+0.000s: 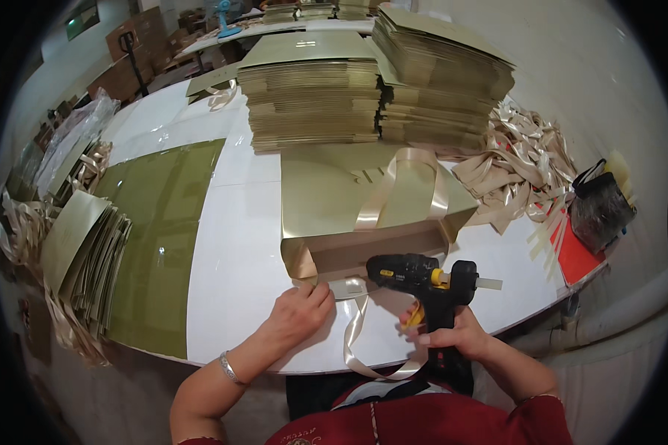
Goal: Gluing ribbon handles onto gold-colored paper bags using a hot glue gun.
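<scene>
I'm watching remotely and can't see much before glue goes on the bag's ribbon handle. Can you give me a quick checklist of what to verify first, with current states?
1. Glue gun gripped: ok, the right hand is wrapped around its handle.
2. Nozzle aimed at the joint: ok, it points left toward the ribbon end.
3. Ribbon held in place: ok, the left hand pins it against the open edge of the gold paper bag.
4. Left fingertips apart from the nozzle: cannot tell, they sit close together.
5. Glue stick loaded: ok, a stick shows out of the gun's back.
6. Ribbon loop untangled: cannot tell, it hangs over the table edge.
</scene>
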A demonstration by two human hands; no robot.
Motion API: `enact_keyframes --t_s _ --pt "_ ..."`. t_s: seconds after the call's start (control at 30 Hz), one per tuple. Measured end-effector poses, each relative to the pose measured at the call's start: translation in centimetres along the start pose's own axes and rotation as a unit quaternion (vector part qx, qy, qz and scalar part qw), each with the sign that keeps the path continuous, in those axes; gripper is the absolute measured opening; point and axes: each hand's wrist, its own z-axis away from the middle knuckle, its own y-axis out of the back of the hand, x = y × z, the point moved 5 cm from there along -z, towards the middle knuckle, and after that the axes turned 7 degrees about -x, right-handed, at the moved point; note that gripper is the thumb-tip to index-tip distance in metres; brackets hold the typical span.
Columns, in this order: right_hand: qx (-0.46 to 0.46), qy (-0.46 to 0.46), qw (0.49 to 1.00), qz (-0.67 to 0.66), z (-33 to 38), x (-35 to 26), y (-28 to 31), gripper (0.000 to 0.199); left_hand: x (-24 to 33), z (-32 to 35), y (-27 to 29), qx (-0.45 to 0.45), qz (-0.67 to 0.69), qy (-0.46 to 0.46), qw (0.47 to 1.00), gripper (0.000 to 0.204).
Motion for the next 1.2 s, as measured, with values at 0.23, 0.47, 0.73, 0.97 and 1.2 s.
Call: enact_keyframes --t_s 0.23,0.47,0.73,0.97,1.2 --pt "-0.024 -0.060 0.992 -0.107 -4.6 1.7 -1.8 0.038 1.0 0.3 -1.6 0.057 0.062 0.017 0.996 0.017" --pt "0.072 -0.042 0.996 0.031 -2.1 0.8 2.0 0.033 1.1 0.5 -1.6 0.052 0.075 0.031 0.995 0.012" --pt "0.219 -0.142 0.800 0.541 1.3 -2.6 5.7 0.044 1.1 0.7 -2.1 0.051 0.094 0.053 0.993 0.015" --pt "0.139 -0.008 0.989 0.050 5.2 -4.6 7.3 0.048 1.1 0.2 -1.2 0.085 0.104 0.058 0.989 0.016" --pt "0.596 0.077 0.767 0.224 16.8 -0.3 18.0 0.028 0.8 0.3 -0.8 0.115 0.141 0.091 0.979 0.021"
